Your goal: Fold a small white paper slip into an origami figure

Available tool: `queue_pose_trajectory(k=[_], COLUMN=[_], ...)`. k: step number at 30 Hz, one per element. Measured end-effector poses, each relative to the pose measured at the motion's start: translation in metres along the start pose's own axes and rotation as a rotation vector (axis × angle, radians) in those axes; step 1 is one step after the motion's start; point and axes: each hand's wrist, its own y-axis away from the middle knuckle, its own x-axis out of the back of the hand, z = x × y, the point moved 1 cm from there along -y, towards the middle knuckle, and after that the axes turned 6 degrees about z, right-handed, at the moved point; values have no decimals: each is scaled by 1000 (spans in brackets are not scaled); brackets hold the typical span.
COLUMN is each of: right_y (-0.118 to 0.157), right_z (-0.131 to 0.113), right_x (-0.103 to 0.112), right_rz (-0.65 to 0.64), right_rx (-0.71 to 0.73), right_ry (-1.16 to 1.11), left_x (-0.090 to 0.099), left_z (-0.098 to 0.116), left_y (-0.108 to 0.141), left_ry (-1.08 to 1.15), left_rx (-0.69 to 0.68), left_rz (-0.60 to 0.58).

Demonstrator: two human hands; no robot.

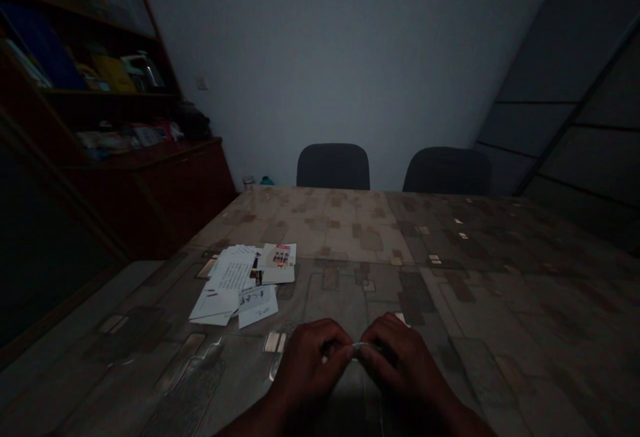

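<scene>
Near the table's front edge, my left hand [315, 357] and my right hand [400, 357] meet with their fingertips almost touching. Both are closed in a pinch on a small pale strip [358, 345] that bridges the gap between them. Its kind is too small and dim to make out, and the curled fingers hide most of it. To the left of my hands lies a loose heap of printed white papers [233, 277]. A card with a red-and-dark picture [279, 257] rests at the heap's right side.
A patterned cover lies over the long table [330, 230]. Two dark chairs [333, 167] stand along the far edge, before a plain wall. A wooden shelf cabinet [175, 177] holding assorted items is at left; panelled doors [545, 123] are at right. The room is dim.
</scene>
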Motion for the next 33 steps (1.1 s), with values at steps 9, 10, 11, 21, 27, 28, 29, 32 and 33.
queue_pose_trajectory(k=[9,10,11,21,27,28,29,32,33], right_y=[1,2,3,8,4,3,2,2,2], right_z=[4,4,4,-5,-4,-4,-4,-5,-6], right_x=[-10,-12,-15,-23,-12,-10,-8,-4,-4], right_rz=[-69,-49,-26,53,-77,-87,-84,7,49], right_rx=[-389,-435,-481,-535,-410,-390,-379,-390,-405], right_ry=[-405,-467,-529,-727,-485,-448,-423,-427,-444], left_x=[0,0,0,-16,-5,-3,-3,-7,-9], left_z=[-3,-3,-4,-17,-4,-2,-1,-5,-7], left_y=[-3,-3,-3,3,0,0,0,1,2], left_ry=[286,339,395,686,600,574,549,537,558], left_rx=[250,276,293,407,385,387,395,430,441], left_rz=[2,12,21,44,32,23,14,-31,-52])
